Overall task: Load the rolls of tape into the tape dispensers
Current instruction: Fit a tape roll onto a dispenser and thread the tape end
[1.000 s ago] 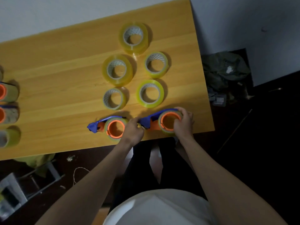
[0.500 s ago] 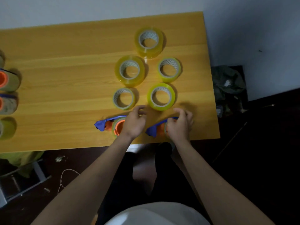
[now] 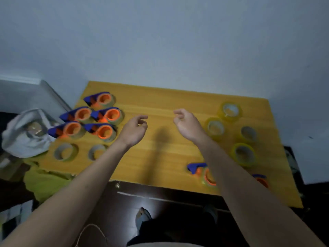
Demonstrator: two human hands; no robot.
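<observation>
My left hand and my right hand hover above the middle of the wooden table, fingers loosely curled and holding nothing. Several blue and orange tape dispensers loaded with tape stand grouped at the table's left. Two more loaded dispensers lie near the front right edge, one beside my right forearm, the other partly hidden behind it. Several loose yellow tape rolls lie on the right side. Two more rolls sit at the front left.
A grey cloth bag with something inside lies off the table's left edge. Yellow-green fabric hangs below the front left corner. A pale wall rises behind the table. My feet and the dark floor show below.
Both hands let go of the two dispensers at the front right and rose over the table's middle. The view swung left and up, showing the grouped dispensers on the left.
</observation>
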